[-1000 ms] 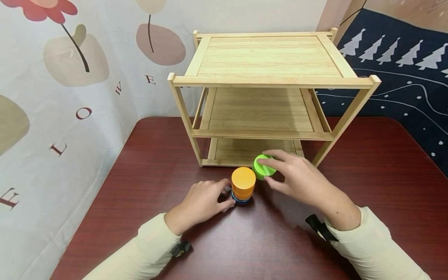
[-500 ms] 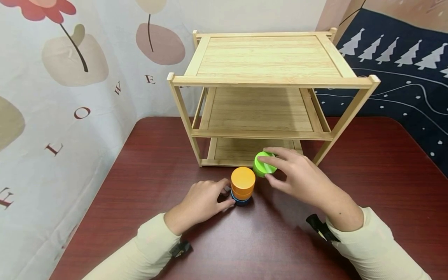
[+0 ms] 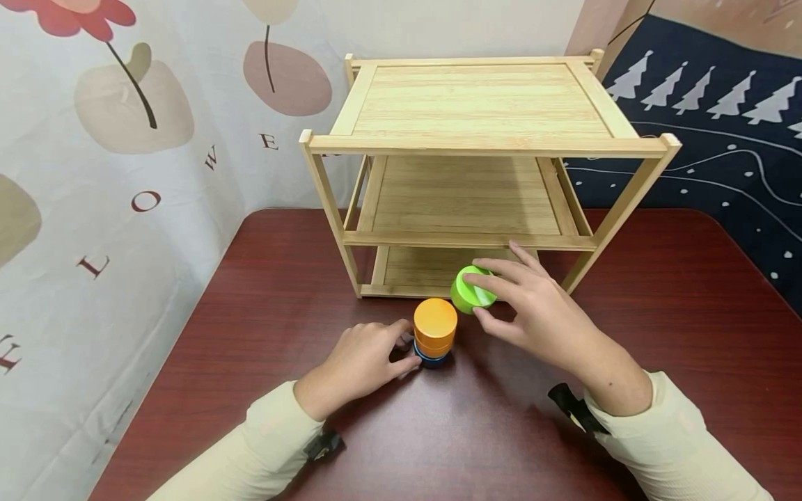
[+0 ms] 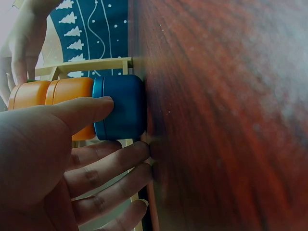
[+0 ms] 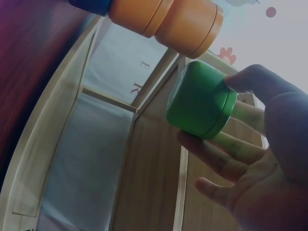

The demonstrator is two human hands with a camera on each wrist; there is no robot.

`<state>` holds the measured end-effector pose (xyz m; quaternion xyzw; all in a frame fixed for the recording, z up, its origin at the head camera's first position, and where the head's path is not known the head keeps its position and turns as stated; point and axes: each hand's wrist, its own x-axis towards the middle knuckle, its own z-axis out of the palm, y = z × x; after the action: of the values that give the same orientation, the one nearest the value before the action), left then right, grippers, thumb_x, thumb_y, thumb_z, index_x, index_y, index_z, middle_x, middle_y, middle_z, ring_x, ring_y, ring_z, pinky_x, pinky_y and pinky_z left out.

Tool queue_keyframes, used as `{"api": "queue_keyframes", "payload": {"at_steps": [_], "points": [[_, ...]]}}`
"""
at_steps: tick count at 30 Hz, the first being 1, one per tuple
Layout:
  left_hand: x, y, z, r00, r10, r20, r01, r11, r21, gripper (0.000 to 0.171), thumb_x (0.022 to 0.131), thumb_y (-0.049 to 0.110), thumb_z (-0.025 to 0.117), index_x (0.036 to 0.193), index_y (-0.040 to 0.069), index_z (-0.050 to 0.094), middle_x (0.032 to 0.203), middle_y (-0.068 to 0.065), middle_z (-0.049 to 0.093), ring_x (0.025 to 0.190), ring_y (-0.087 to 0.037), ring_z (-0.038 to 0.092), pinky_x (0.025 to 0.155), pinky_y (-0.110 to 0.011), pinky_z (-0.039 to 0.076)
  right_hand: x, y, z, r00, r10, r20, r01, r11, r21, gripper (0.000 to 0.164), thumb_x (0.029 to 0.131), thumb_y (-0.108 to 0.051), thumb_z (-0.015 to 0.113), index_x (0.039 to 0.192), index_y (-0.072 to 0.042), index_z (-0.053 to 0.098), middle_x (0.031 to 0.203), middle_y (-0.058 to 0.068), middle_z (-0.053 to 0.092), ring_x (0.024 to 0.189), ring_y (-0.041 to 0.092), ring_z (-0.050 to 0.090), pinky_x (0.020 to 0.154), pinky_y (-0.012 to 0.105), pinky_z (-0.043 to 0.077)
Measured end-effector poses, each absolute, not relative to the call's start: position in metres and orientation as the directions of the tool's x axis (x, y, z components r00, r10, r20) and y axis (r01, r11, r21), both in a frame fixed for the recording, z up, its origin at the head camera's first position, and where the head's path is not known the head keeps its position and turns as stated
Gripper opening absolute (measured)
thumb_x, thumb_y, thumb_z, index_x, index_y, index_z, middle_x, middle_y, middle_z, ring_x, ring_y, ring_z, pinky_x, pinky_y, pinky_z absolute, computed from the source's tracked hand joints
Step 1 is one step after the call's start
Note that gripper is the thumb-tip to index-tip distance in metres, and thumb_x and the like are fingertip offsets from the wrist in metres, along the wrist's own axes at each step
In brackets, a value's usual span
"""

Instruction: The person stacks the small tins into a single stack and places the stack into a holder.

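A stack of small round lidded tins stands on the table: a blue tin (image 4: 122, 108) at the bottom, a lower orange tin (image 4: 72, 89) on it and an upper orange tin (image 3: 435, 320) on top. My left hand (image 3: 360, 362) holds the blue tin at its base, the thumb on its side and the fingers behind it. With thumb and fingertips, my right hand (image 3: 535, 306) grips a green tin (image 5: 199, 98). It is held up off the table, to the right of the upper orange tin and slightly tilted.
Just behind the stack stands a three-tier wooden rack (image 3: 470, 240), its lowest shelf near the right hand. The dark red table (image 3: 250, 313) runs out to both sides. A printed cloth (image 3: 207, 76) hangs at the left and back.
My right hand has lifted the green tin a little, up and away from me, and one of its fingers now stretches out further. The left hand and the stack have stayed put.
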<state>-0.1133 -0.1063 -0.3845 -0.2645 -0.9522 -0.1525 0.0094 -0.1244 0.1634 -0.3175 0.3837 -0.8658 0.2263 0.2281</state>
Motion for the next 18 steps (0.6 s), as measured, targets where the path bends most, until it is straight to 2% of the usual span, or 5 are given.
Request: {"api": "queue_keyframes", "payload": {"at_steps": [18], "points": [[-0.1138, -0.1068, -0.3846, -0.858, 0.504, 0.097, 0.509, 0.81, 0.291, 0.037, 0.084, 0.045, 0.077, 0.107, 0.017, 0.067, 0.087, 0.009, 0.075, 0.078, -0.015, 0.071, 0.065, -0.04, 0.055, -0.117, 0.1572, -0.3139, -0.542, -0.569, 0.618, -0.798, 0.579, -0.167, 0.046, 0.073, -0.011, 0.082, 0.118, -0.007, 0.072, 0.121, 0.018, 0.07, 0.116, 0.032, 0.065, 0.112, 0.058, 0.036]]}}
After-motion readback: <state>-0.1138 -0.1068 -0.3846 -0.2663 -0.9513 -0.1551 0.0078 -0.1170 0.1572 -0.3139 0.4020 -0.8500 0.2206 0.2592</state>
